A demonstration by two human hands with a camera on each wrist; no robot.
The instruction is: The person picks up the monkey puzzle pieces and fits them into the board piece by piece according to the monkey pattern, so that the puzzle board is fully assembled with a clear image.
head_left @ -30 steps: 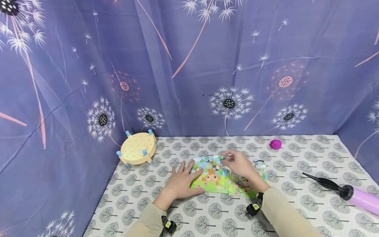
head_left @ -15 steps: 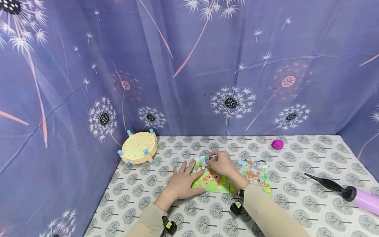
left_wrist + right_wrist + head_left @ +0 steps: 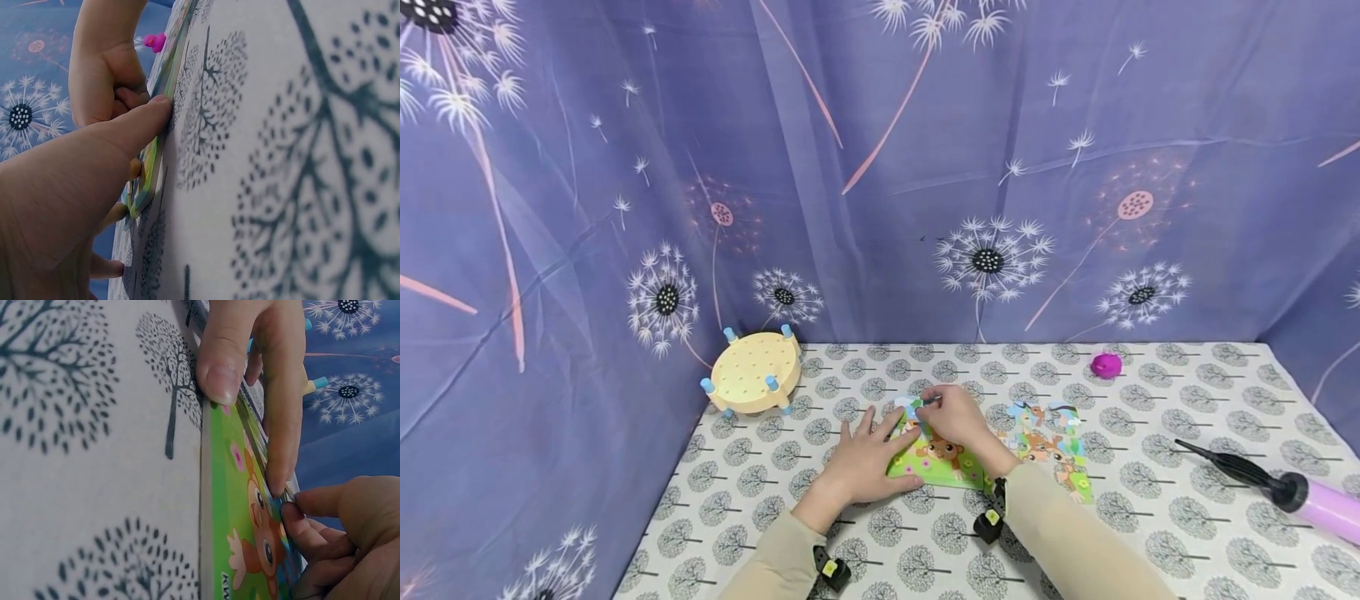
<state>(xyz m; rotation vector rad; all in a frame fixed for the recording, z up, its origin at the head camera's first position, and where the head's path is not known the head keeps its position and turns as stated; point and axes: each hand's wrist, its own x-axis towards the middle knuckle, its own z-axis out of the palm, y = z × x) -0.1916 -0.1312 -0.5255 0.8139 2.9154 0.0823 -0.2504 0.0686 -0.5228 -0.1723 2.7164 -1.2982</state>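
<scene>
A flat puzzle board [image 3: 943,475] with a cartoon monkey on green grass lies mid-table. My left hand [image 3: 865,462] rests on its left side with spread fingers, the thumb along the near edge in the left wrist view. Over the board's upper part, my right hand [image 3: 957,417] pinches a small thin puzzle piece [image 3: 289,491] between thumb and finger, close to the left fingertips. The piece's picture is mostly hidden by the fingers. Right of the board lie several joined or close-set puzzle pieces [image 3: 1047,450] with brown animals, partly covered by the right forearm.
A yellow oval pegged toy [image 3: 754,373] with blue-tipped legs stands at the back left, by the curtain [image 3: 880,208]. A small magenta object [image 3: 1107,365] sits at the back right. A purple hand pump [image 3: 1326,504] with a black nozzle lies at the right.
My right hand has moved left with the puzzle piece, from the board's upper right to its upper middle, uncovering pieces on the right. The left hand stays in place.
</scene>
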